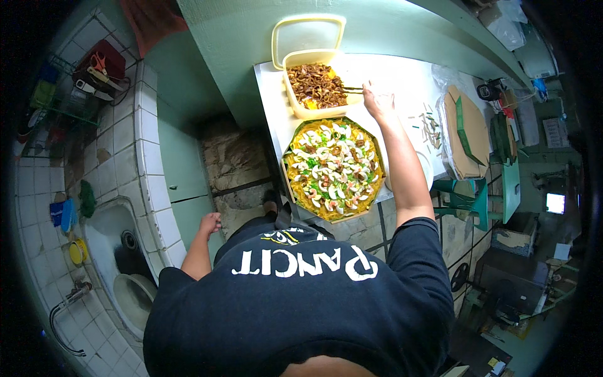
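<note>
My right hand (379, 100) reaches over the white table and grips a thin dark two-pronged utensil (353, 90); whether it is chopsticks or tongs I cannot tell. Its tips meet the edge of the brown, shredded-looking topping (317, 85) inside a yellowish plastic container (326, 114). Just in front of that sits an octagonal tray (380, 151) of yellow noodles, strewn with egg slices, chopped greens and a few brown pieces (333, 166). Down beside my body, away from the food, my left hand (211, 224) is curled closed, with nothing visible in it.
The container's lid (309, 41) leans on the green wall behind. Right of my forearm lie small pale sticks (429, 129) and stacked brown cardboard (465, 135). A green stool (468, 198) stands beyond the table. At left is a tiled counter with a sink (105, 220).
</note>
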`<state>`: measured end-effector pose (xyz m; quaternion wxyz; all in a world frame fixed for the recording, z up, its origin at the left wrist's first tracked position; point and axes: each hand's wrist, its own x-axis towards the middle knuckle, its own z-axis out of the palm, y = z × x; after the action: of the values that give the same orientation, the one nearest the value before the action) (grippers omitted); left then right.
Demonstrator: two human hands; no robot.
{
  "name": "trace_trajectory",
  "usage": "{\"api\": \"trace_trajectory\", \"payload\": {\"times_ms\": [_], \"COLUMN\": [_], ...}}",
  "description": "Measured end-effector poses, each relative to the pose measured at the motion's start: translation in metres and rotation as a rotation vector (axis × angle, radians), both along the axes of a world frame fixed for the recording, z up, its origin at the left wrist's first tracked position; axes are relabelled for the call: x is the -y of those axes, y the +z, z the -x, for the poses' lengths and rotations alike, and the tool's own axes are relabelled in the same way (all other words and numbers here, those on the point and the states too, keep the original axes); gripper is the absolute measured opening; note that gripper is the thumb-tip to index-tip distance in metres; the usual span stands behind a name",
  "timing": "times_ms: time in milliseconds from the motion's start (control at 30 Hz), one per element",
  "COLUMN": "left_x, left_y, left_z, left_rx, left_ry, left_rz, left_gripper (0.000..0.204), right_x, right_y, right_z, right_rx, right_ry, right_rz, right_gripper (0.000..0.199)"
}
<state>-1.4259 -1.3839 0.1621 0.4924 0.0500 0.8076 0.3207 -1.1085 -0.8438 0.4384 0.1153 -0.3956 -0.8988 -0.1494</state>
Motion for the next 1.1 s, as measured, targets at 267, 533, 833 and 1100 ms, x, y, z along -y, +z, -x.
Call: {"api": "trace_trajectory", "payload": {"times_ms": [267,533,833,1100], "left_x": [0.011,0.032,0.02,0.037], "left_y": [0.0,-0.012,-0.005,-0.013], "left_z": [-0.017,-0.03,-0.039,-0.036], "left_rx": [0.03,0.041,0.021,0.032], "left_ry": [-0.009,-0.014,0.017,-0.083], "left_rz": [-0.034,0.06,-0.028,0.076], "left_gripper": [0.026,0.027,0.024,0.026], "right_x": [0.025,0.062,0.14,0.255], "right_y": [0.036,0.06,0.075,0.045], "right_z": [-0.04,-0.042,-0.091,-0.174], "right_rx": [-0.046,-0.19,-0.472,-0.581], "right_ry": [-0.097,-0.108,0.047,-0.029], "right_rz": [0.037,-0.03,-0.016,0.251], "right_gripper": [0.022,0.022,0.02,0.014]}}
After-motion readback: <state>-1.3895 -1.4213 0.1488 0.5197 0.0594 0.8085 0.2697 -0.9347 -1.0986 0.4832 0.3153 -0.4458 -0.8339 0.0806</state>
